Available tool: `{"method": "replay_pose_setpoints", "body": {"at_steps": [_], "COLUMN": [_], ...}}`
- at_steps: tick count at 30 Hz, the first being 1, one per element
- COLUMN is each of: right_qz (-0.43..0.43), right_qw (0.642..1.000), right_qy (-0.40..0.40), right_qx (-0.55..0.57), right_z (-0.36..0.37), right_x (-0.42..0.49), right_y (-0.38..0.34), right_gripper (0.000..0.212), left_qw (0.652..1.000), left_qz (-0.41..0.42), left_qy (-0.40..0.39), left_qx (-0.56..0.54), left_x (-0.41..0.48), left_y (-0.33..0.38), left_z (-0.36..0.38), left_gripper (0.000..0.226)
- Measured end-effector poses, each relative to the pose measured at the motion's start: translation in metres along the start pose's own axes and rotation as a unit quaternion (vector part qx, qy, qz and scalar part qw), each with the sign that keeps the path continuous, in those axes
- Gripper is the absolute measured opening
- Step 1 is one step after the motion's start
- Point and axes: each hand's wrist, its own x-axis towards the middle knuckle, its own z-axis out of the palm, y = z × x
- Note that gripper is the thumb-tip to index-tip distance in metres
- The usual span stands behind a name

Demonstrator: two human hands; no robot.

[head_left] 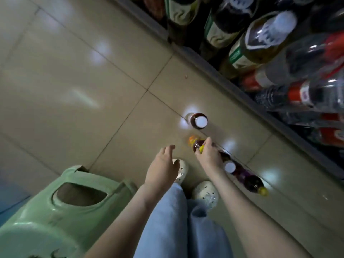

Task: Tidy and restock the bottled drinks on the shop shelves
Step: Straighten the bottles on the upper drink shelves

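Holds the left hand [163, 161] loosely spread and empty, just past the green stool [61, 211]. Grips with the right hand [209, 155], fingers curled round it, a dark yellow-capped bottle [197, 145] (blurred), close beside the left fingertips. Beyond, on the floor tiles: white-capped bottle [198, 121], upright, apart from both hands. Farthest: shelf [204, 67] packed with bottles.

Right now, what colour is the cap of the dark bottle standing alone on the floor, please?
The round cap is white; head view.
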Motion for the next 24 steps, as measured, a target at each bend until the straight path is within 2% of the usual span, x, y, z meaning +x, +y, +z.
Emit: {"method": "replay_pose_setpoints", "body": {"at_steps": [2, 5, 7, 11, 16, 20, 24], "right_qz": [-0.009, 0.002, 0.015, -0.023, -0.067, -0.110, -0.131], "right_qw": [1.000, 0.998, 0.999, 0.999, 0.979, 0.957, 0.926], "right_qy": [0.012, -0.026, -0.031, 0.004, 0.085, 0.182, 0.295], "right_qx": [-0.025, -0.052, -0.033, 0.028, 0.170, 0.199, 0.197], "right_z": [0.004, -0.013, -0.042, -0.130, -0.272, -0.372, -0.443], "right_x": [0.002, -0.016, -0.040, -0.113, -0.217, -0.305, -0.393], "right_y": [0.000, -0.005, -0.014, -0.036, -0.052, -0.053, -0.046], "right_gripper": [0.041, 0.051, 0.055, 0.052, 0.049, 0.044, 0.042], "left_qw": [1.000, 1.000, 1.000, 0.999, 0.987, 0.963, 0.921], "left_qz": [-0.004, -0.007, 0.002, 0.046, 0.156, 0.266, 0.373], "left_qy": [0.012, 0.009, 0.004, 0.009, 0.025, 0.027, 0.072], "left_qx": [-0.004, -0.003, 0.010, 0.003, -0.009, 0.040, 0.085], "left_x": [-0.002, -0.021, -0.038, -0.077, -0.137, -0.196, -0.257], "left_y": [-0.006, 0.002, 0.021, 0.091, 0.208, 0.298, 0.368], "left_z": [0.003, -0.007, -0.026, -0.082, -0.169, -0.234, -0.298], "left_gripper": [0.047, 0.047, 0.048, 0.050, 0.049, 0.047, 0.045]}}
